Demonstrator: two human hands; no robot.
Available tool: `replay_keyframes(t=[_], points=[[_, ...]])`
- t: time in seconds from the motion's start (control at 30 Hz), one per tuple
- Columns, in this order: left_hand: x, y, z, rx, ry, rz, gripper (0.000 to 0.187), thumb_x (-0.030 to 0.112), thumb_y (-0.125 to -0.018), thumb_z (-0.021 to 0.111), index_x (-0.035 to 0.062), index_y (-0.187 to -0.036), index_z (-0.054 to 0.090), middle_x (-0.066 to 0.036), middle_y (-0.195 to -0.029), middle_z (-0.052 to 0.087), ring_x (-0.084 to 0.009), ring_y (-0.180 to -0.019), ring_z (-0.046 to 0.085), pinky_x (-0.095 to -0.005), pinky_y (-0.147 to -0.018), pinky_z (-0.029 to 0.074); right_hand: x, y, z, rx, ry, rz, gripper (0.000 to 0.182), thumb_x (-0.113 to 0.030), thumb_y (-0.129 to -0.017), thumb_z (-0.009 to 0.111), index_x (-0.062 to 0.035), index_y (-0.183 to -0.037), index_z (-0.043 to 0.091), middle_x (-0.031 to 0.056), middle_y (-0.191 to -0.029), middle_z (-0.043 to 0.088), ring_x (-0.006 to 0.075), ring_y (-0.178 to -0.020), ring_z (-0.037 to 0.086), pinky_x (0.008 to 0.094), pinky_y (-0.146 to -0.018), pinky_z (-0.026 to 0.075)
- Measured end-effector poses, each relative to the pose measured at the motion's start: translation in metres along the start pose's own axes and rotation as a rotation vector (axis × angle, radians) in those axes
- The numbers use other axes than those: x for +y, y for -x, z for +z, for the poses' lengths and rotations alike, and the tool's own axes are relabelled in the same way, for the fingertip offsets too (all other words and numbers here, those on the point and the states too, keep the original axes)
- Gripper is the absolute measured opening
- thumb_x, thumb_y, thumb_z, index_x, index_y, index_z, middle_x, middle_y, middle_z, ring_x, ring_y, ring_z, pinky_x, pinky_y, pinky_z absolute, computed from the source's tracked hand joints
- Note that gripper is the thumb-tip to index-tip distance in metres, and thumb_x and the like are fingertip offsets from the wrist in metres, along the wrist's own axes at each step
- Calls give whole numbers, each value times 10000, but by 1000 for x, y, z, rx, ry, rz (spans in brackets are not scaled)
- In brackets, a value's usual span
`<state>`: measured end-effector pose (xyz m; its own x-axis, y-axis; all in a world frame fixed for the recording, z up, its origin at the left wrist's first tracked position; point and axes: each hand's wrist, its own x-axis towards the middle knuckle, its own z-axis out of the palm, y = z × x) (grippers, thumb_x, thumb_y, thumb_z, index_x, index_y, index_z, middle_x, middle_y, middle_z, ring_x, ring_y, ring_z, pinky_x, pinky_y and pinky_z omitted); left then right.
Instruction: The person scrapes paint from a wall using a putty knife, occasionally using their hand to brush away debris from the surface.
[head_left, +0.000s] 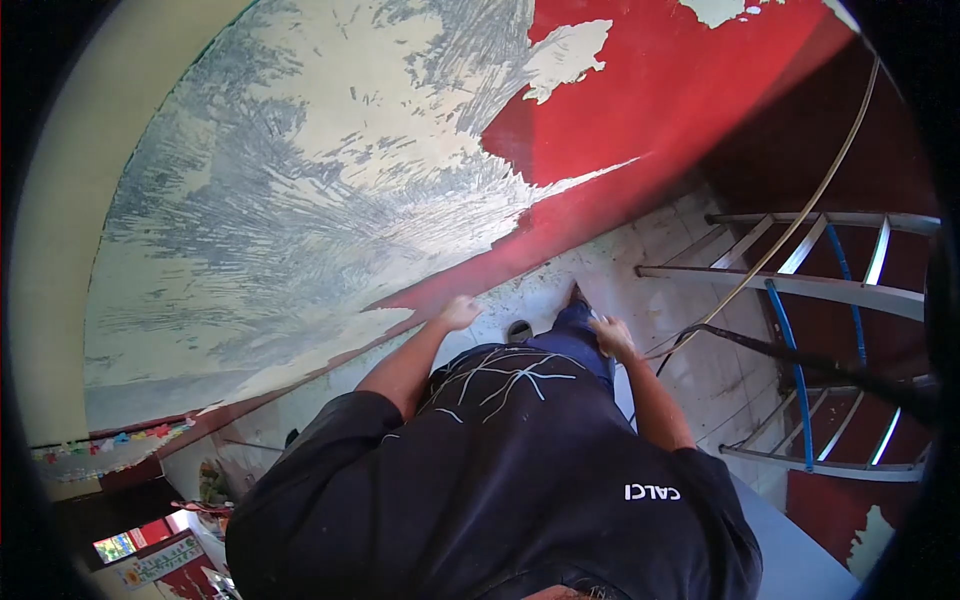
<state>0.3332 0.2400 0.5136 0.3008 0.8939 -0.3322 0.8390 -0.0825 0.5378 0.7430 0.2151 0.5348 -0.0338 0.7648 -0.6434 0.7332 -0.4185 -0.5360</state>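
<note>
Both my hands hang low in front of my body, above the pale floor. My left hand (461, 313) is near the foot of the wall, its fingers curled; whether anything small is in it I cannot make out. Beside my blue trouser leg (572, 335) is my right hand (612, 337), with its fingers bent and partly hidden. The wall (330, 180) has red paint (640, 100) at the right and a large scraped patch of cream and grey at the left. White strings or cords (520, 375) lie across my black shirt.
An aluminium ladder (860, 292) with blue straps stands at the right. A pale cable (830, 175) and a dark cable (760, 345) run past it to the floor (700, 375). Colourful trim and a poster (160, 563) are at the lower left.
</note>
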Motion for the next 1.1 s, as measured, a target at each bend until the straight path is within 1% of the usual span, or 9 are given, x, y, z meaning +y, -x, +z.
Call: replay_keyframes(t=[0.07,0.1,0.13,0.2,0.33,0.4,0.6,0.77,1.1], points=[[-46,41,17,-296,-306,159,411,397,-883,421,68,-943,659,-237,-951,627,-397,-926,594,-490,-835,451,52,23,2,116,379,-243,622,-508,-762,587,30,-1074,600,219,-968,635,330,-945,615,416,-788,480],[-50,63,18,-397,-298,-65,352,366,-878,437,103,-939,664,-211,-923,638,-384,-923,602,-491,-835,456,36,52,-11,89,-266,230,560,-474,-790,598,53,-979,608,185,-793,636,295,-731,645,393,-606,509],[-76,86,33,-385,-473,61,341,337,-898,415,116,-965,666,-183,-922,651,-367,-909,615,-491,-843,455,49,63,-8,79,-543,281,465,-426,-814,614,37,-853,607,114,-651,589,213,-540,583,329,-460,463],[-138,121,83,-344,-331,-336,332,285,-918,380,135,-1022,658,-176,-934,655,-341,-934,619,-491,-860,447,61,79,-1,172,-584,342,366,-355,-812,649,6,-794,597,70,-613,545,177,-495,522,315,-422,420],[-79,157,43,-480,-365,-307,444,399,-889,400,57,-1006,657,-203,-1006,641,-347,-991,597,-463,-892,436,83,70,21,332,-532,251,307,-306,-808,645,0,-807,616,92,-648,592,206,-549,568,347,-540,469],[-65,161,55,-369,-259,-387,499,445,-868,417,22,-974,659,-212,-1016,635,-359,-987,594,-444,-894,439,102,47,27,388,104,152,385,-378,-800,604,-2,-874,643,165,-777,658,278,-654,638,389,-646,512],[44,133,76,-109,46,-465,514,473,-826,488,-2,-891,674,-232,-958,638,-368,-931,608,-421,-842,468,79,25,-18,21,509,-218,410,-422,-729,585,-37,-847,662,178,-812,660,328,-840,645,404,-794,498],[143,102,79,-38,154,-164,438,444,-835,517,31,-852,662,-193,-892,649,-342,-878,618,-419,-780,480,73,62,-38,85,154,-135,335,-357,-735,580,-32,-784,647,163,-713,652,323,-725,651,406,-723,518],[179,167,105,86,275,-368,364,361,-836,560,23,-921,662,-193,-902,656,-305,-840,638,-393,-767,489,113,98,-48,176,220,-243,374,-268,-746,617,-43,-1038,550,217,-793,646,375,-809,629,454,-764,487]])
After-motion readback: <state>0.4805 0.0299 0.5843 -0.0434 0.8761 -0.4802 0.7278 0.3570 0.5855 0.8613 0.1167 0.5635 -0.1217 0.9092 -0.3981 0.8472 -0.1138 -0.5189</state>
